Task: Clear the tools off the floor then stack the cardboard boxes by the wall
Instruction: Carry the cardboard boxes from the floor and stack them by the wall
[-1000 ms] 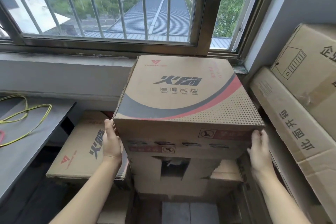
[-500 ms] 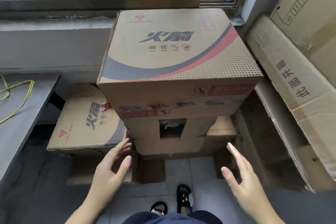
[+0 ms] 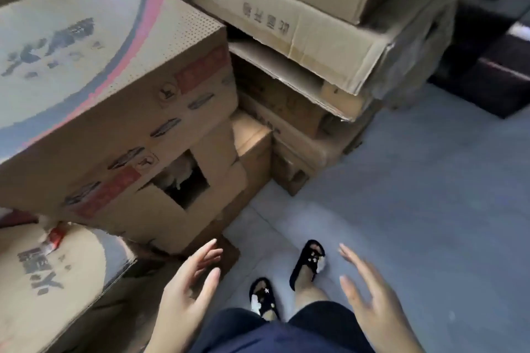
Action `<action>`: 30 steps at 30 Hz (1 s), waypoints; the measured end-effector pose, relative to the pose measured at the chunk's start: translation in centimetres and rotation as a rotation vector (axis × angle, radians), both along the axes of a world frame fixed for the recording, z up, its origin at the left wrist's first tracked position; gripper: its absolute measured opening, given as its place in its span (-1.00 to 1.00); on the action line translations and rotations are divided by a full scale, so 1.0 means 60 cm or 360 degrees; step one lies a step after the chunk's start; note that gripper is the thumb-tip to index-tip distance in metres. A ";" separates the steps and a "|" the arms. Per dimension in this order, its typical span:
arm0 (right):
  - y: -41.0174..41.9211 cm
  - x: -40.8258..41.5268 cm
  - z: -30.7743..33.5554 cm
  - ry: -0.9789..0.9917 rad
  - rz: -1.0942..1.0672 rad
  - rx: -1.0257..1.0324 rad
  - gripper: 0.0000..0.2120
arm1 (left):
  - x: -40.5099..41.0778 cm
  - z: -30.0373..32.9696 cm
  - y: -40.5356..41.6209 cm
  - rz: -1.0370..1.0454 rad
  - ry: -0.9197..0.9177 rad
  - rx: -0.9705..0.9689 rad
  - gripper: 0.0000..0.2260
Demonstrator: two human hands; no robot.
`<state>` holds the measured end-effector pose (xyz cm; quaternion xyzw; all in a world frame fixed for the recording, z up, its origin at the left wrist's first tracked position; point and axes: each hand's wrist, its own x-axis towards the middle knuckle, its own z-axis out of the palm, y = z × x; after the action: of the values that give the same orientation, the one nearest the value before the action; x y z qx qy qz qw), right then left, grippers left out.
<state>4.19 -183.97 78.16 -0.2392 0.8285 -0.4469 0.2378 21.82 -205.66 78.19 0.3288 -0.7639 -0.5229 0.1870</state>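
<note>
Both hands, the left hand (image 3: 183, 299) and right hand (image 3: 372, 306), hang free with fingers spread, holding nothing above the grey floor (image 3: 415, 195). Ahead on the left, the printed top box (image 3: 94, 66) sits on a box with a cut-out (image 3: 172, 203), beside the stacked cardboard boxes (image 3: 301, 37).

We hold both hands out low in front of us, empty, above our feet (image 3: 286, 278) in black slippers. Our left hand (image 3: 186, 295) sits left of the feet, palm turned inward, fingers straight and slightly spread. Our right hand (image 3: 370, 301) sits right of them, palm facing the left, fingers straight and parted
</note>
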 end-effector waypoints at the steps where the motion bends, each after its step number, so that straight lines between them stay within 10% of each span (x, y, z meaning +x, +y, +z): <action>1: 0.028 0.015 0.000 0.0009 -0.0109 -0.0001 -0.60 | -0.011 -0.002 0.007 -0.0104 -0.0014 0.0000 -0.63; 12: 0.307 0.162 -0.016 0.0080 -0.1169 -0.0061 -0.61 | -0.138 -0.005 0.196 -0.1060 -0.0038 0.0044 -0.63; 30: 0.863 0.364 0.000 -0.0016 -0.2401 -0.0030 -0.44 | -0.233 -0.005 0.891 -0.2224 -0.0050 0.0092 -0.61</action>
<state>26.05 -132.17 78.13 0.3931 0.7627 -0.4967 -0.1310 7.83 -152.22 77.86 -0.2270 -0.7847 -0.5361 -0.2129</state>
